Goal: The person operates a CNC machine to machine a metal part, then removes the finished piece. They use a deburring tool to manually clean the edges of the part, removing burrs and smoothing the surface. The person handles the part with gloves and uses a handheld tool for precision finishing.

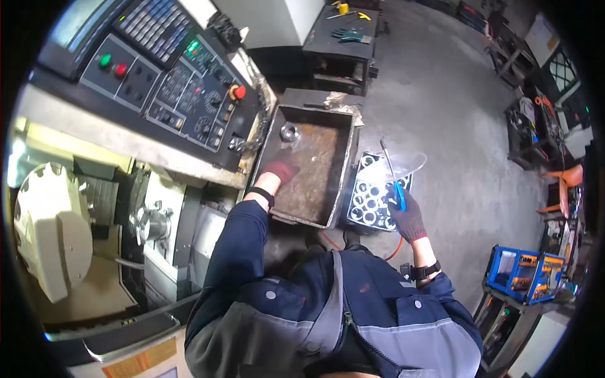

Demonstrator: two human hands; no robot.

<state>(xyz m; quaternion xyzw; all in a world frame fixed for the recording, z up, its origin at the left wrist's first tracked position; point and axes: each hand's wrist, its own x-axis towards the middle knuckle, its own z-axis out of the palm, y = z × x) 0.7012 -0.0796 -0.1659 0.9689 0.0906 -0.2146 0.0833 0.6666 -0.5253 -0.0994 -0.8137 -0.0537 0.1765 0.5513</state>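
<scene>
Blurring over bin: left hand

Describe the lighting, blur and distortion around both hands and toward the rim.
Head view: glare whitens the metal rings beside the gloved right hand; head view: the gloved left hand looks soft, its fingertips blending into the dim metal bin; head view: the CNC lathe's lower edge bows, with black corners.

One rusty tray, one ring inside, one air gun, two worn gloves (pair).
</scene>
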